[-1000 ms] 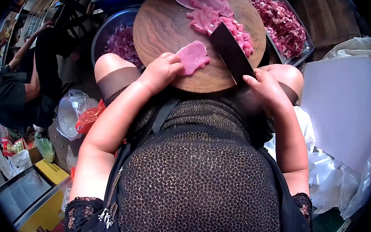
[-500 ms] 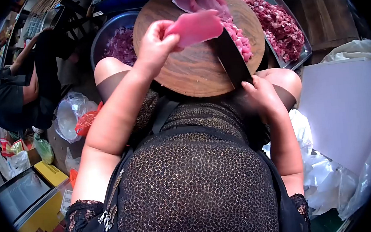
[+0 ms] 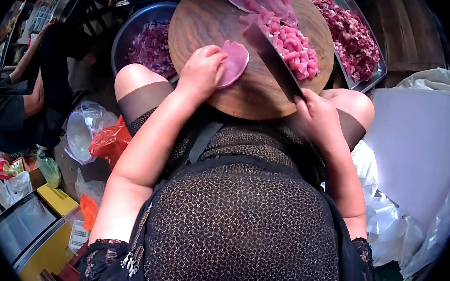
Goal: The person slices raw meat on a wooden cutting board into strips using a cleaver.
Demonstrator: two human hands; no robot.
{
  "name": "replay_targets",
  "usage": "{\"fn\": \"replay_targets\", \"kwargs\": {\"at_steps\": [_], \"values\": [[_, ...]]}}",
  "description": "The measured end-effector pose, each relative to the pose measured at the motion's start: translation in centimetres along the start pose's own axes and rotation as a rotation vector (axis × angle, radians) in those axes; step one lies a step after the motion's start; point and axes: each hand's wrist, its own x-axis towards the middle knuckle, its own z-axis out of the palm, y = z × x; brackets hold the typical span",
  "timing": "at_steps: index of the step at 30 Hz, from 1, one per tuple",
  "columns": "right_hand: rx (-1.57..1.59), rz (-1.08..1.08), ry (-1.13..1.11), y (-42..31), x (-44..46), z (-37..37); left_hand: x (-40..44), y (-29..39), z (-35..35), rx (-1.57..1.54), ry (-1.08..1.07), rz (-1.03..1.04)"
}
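A thin pink slice of meat [image 3: 235, 63] lies on the left part of the round wooden chopping board [image 3: 194, 21]. My left hand [image 3: 202, 72] has its fingers closed on the slice's left edge. In my right hand [image 3: 315, 113] is the handle of a cleaver [image 3: 274, 60], its dark blade slanting up and left over the board. Right of the blade sits a heap of cut meat strips [image 3: 294, 48]. Several uncut meat slices [image 3: 264, 0] lie at the board's far side.
A metal bowl of meat pieces [image 3: 149, 48] stands left of the board, and a metal tray [image 3: 380, 67] heaped with chopped meat stands right. Another person [image 3: 21, 103] is at the far left. Plastic bags [image 3: 111, 141] and a white panel [image 3: 415, 141] flank me.
My left hand has lowered the meat slice from the air onto the board. The cleaver has shifted slightly, its blade now beside the cut strips.
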Motion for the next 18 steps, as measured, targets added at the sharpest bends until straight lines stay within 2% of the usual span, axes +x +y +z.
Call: {"fn": "replay_targets", "kwargs": {"at_steps": [2,4,6,8,10,11,13,18], "values": [[-0.09,-0.164,0.08,-0.4,1.2,0.9,0.9,-0.9,2.4,0.036,0.059,-0.048],[-0.142,-0.178,0.062,-0.8,2.2,1.2,1.9,-0.7,2.7,0.0,0.058,-0.023],[-0.146,-0.183,0.058,-1.2,2.9,1.4,2.4,-0.6,2.3,-0.099,-0.095,0.039],[-0.177,-0.179,0.049,-1.4,3.2,1.5,2.1,-1.5,3.1,-0.156,-0.051,0.085],[-0.21,-0.171,0.041,-1.4,3.4,1.5,1.8,-1.1,3.1,-0.053,0.205,0.017],[-0.239,-0.209,0.04,-1.4,3.5,1.5,1.4,-0.8,3.1,-0.06,0.204,0.014],[-0.288,-0.311,0.061,-1.1,3.5,1.8,0.7,0.2,2.3,-0.137,0.083,0.137],[-0.412,-0.358,0.062,-1.6,3.8,2.6,1.0,1.0,3.4,-0.058,0.089,0.138]]}}
